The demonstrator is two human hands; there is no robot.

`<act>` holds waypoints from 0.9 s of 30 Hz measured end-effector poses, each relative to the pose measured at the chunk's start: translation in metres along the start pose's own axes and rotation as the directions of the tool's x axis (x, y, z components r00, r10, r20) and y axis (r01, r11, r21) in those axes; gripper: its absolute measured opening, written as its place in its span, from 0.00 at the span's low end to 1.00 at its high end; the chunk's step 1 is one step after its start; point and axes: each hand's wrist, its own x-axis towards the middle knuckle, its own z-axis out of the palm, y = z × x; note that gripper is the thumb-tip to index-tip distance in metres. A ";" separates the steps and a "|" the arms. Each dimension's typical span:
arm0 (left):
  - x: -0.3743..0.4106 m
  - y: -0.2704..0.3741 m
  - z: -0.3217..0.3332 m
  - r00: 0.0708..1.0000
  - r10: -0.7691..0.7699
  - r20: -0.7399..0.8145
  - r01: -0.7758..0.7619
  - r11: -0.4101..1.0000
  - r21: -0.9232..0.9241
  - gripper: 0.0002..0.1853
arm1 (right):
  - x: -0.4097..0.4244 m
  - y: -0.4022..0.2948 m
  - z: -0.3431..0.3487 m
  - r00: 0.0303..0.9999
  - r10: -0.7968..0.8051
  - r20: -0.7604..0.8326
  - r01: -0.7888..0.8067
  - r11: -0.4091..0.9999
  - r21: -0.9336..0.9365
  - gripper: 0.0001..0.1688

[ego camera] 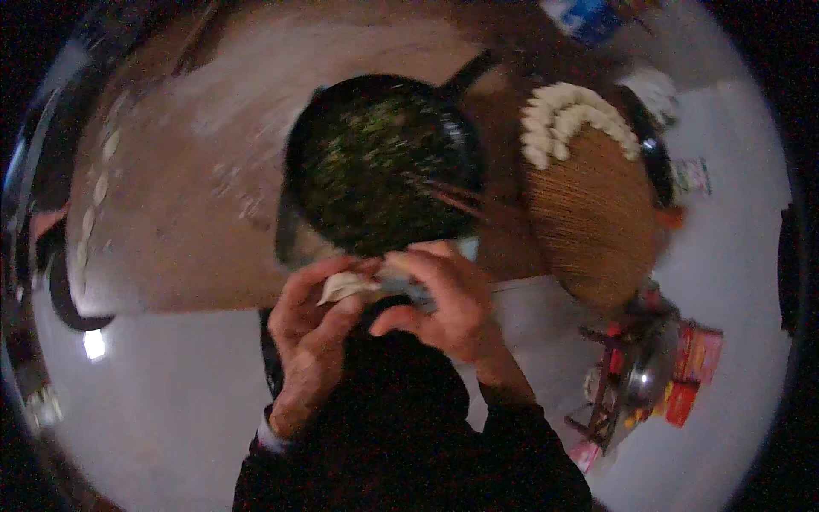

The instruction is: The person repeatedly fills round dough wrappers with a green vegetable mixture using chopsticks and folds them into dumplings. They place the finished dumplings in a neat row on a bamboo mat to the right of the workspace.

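Before my chest, my left hand [317, 320] holds a pale folded dumpling [347, 287] between thumb and fingers. My right hand [448, 301] is beside it, fingers curved and thumb apart; its fingertips are close to the dumpling's right side, and blur hides whether they touch it. Just beyond my hands is a dark round pan [384, 241] with a chopped green filling [377, 160] in it. A pair of chopsticks [457, 198] rests in the filling and leans over the pan's right side.
The pan stands on a floured wooden board [192, 256], with a row of small dough pieces [101, 185] along its left side. At right, a round woven tray [595, 217] bears curved rows of shaped dumplings [576, 105]. Lower right stands a small rack [601, 397] beside red packages [697, 352].
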 end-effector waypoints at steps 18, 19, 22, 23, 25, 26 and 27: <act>0.018 -0.003 0.065 0.912 -0.204 0.355 0.195 0.979 0.062 0.43 | 0.000 0.027 -0.094 0.984 -0.156 0.091 0.145 0.982 0.125 0.22; 0.019 0.001 0.069 0.904 -0.216 0.369 0.199 0.976 0.082 0.43 | 0.001 0.031 -0.109 0.988 -0.126 0.087 0.110 0.979 0.172 0.23; 0.025 0.000 0.061 0.950 -0.091 0.299 0.055 0.990 0.127 0.40 | -0.007 0.058 -0.141 0.945 0.317 -0.082 -0.291 0.928 0.234 0.23; 0.027 0.002 0.055 0.965 -0.068 0.254 0.027 0.986 0.164 0.39 | -0.004 0.072 -0.149 0.902 0.395 -0.174 -0.363 0.912 0.189 0.22; 0.031 0.004 0.044 0.988 -0.012 0.152 -0.017 0.982 0.189 0.36 | -0.009 0.108 -0.167 0.829 0.453 -0.329 -0.459 0.886 0.064 0.21; 0.034 0.005 0.035 0.992 0.011 0.123 -0.037 0.976 0.215 0.35 | -0.019 0.132 -0.173 0.815 0.435 -0.383 -0.477 0.879 -0.019 0.21; 0.036 0.006 0.023 0.995 0.062 0.079 -0.079 0.966 0.244 0.34 | -0.020 0.156 -0.173 0.803 0.455 -0.386 -0.501 0.865 -0.023 0.21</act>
